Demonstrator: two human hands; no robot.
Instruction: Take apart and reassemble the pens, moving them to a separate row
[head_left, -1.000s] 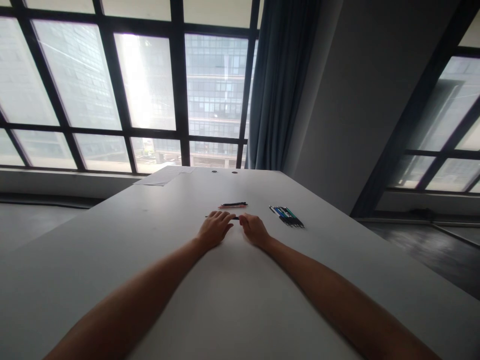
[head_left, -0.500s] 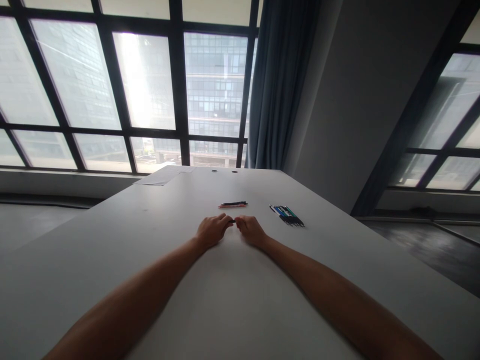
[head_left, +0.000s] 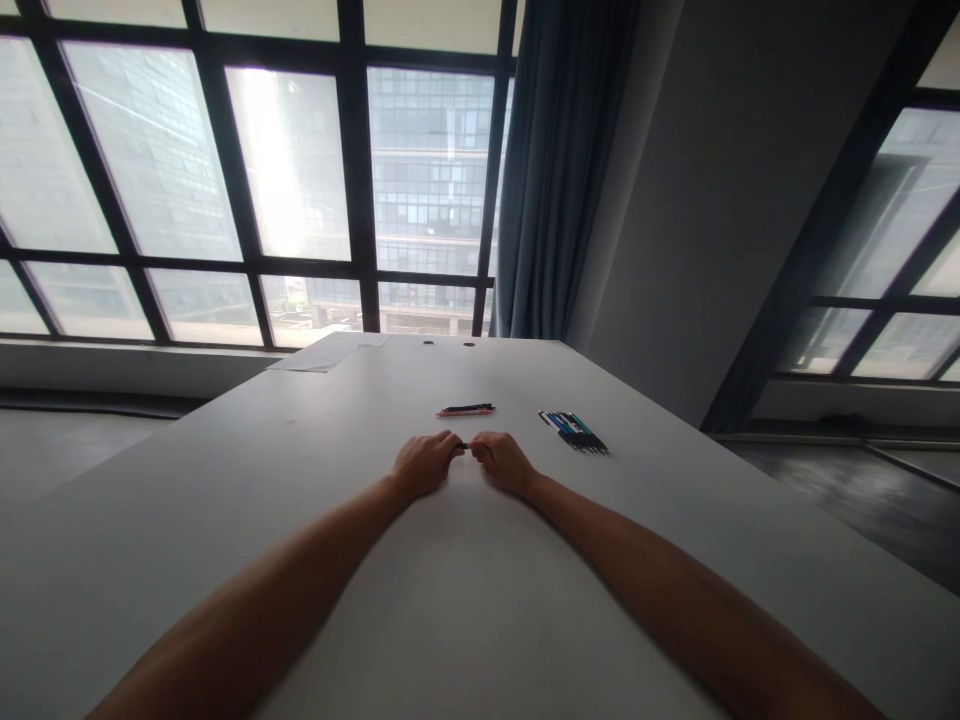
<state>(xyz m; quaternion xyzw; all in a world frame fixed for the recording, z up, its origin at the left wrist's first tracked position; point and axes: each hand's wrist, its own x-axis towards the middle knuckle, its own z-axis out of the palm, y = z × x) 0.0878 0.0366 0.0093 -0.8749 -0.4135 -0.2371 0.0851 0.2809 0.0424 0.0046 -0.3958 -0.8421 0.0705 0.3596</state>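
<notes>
My left hand (head_left: pixel 427 462) and my right hand (head_left: pixel 504 463) meet over the middle of the white table (head_left: pixel 465 570), both closed on one dark pen (head_left: pixel 466 446). Only a short black stretch of that pen shows between my fingertips; the rest is hidden in my hands. Just beyond them lie a few pens (head_left: pixel 466 410), black and salmon-pink, side by side. To the right of my right hand, several pens (head_left: pixel 574 432) with black, blue, white and green parts form a slanting row.
Sheets of paper (head_left: pixel 322 352) lie at the table's far left corner. Two dark round discs or holes (head_left: pixel 448 343) are near the far edge. Past the table stand a large window (head_left: pixel 300 180), a blue-grey curtain (head_left: pixel 555 180) and a grey pillar (head_left: pixel 697 220).
My hands stay in nearly the same place, with a slight shift of the fingers around the dark pen. The pens on the table have not moved.
</notes>
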